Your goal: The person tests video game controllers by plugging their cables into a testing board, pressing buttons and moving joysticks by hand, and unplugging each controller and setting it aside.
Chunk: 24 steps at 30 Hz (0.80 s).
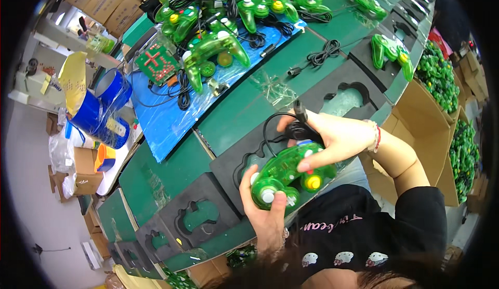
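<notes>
- Clear green plastic controller point(283, 168), rounded, held near dark foam point(228, 159) cut in curves
- Left hand point(264, 221): fingers clamped on its rounded grip
- Right hand point(338, 134): fingers clamped on controller and looped black cord point(300, 132)

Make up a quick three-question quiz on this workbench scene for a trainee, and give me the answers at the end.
1. Multiple choice: what colour is the sheet under the piled controllers?
a) Yellow
b) Blue
c) Red

2. True or false: the held green controller is seated in the cutout of a black foam tray.

3. Short answer: which hand holds the coiled black cable?

Key:
1. b
2. False; the left hand and right hand hold it up.
3. The right hand, whose thumb also lies on the controller.
</notes>
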{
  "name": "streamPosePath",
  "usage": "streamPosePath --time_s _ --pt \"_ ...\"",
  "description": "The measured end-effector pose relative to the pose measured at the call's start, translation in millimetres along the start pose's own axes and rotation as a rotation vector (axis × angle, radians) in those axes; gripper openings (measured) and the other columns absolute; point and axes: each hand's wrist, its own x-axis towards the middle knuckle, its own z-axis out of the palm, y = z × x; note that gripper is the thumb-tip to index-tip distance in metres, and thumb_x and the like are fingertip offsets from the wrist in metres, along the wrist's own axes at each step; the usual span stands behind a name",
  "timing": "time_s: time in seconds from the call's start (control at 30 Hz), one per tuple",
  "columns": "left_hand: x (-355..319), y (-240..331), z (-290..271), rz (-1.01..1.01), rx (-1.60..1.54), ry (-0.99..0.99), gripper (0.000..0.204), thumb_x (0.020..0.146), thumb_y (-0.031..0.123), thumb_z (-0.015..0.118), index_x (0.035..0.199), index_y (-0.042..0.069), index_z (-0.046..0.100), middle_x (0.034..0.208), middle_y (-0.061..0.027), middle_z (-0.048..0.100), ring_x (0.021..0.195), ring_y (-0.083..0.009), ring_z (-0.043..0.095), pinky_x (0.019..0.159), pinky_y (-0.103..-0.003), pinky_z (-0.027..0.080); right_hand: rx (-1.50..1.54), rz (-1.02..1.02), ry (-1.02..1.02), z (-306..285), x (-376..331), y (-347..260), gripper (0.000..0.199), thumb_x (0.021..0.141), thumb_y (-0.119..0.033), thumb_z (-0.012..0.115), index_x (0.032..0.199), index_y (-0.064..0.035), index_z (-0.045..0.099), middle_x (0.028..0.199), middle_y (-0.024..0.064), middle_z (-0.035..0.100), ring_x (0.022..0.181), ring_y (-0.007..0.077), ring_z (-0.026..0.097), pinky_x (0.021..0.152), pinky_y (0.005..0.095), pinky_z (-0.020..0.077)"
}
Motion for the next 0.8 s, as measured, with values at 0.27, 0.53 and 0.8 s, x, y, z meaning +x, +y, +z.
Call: streamPosePath --time_s 0.27,0.53,0.8 --pt "-9.2 3.0 12.9 0.084 0.340 -0.531 0.075 0.069 0.025 0.080 0.128 -0.003 0.043 0.124 -0.0175 0.046 0.099 -0.0229 0.057 0.086 -0.036 0.046 0.119 0.088 -0.090 -23.9 -90.2 31.8 0.071 0.064 -0.028 0.085 0.115 0.0004 0.045 0.104 0.0120 0.058 0.097 0.0203 0.057 0.084 0.0329 0.0473" --pt "22.8 -15.9 17.1 0.465 0.786 -0.209 0.030 0.080 0.015 0.061 0.105 -0.003 0.058 0.117 -0.0192 0.047 0.078 -0.0243 0.055 0.070 -0.034 0.048 0.378 0.829 0.717 -29.7 -306.4 147.1 0.052 0.072 -0.023 0.079 0.110 -0.0019 0.050 0.093 0.0026 0.054 0.081 0.0124 0.053 0.074 0.0273 0.0458" --pt "26.0 -36.1 13.2 0.447 0.715 -0.086 0.024 0.088 0.012 0.048 0.103 -0.005 0.054 0.124 -0.0182 0.044 0.073 -0.0177 0.053 0.065 -0.028 0.045 -0.277 1.406 1.547 47.9 -363.8 364.6 0.064 0.073 -0.034 0.072 0.116 -0.0001 0.039 0.105 0.0260 0.061 0.095 0.0414 0.060 0.084 0.0434 0.0474"
